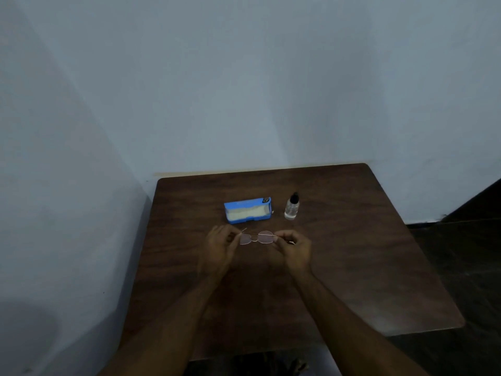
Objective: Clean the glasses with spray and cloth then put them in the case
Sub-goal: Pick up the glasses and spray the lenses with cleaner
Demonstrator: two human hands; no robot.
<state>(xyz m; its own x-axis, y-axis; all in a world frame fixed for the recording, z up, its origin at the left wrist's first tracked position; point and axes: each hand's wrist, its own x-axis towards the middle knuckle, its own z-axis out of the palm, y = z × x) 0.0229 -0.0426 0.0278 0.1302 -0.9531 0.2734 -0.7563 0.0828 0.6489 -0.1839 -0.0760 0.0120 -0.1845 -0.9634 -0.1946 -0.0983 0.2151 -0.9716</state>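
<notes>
Both hands pinch the glasses (257, 237) between them: left hand (220, 244) at one end, right hand (294, 246) at the other.

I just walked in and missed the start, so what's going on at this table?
A person holds the glasses over a brown table, the left hand pinching one end and the right hand the other. Behind them a blue case lies open, pale inside, and a small clear spray bottle stands upright to its right. Neither is being touched.
</notes>
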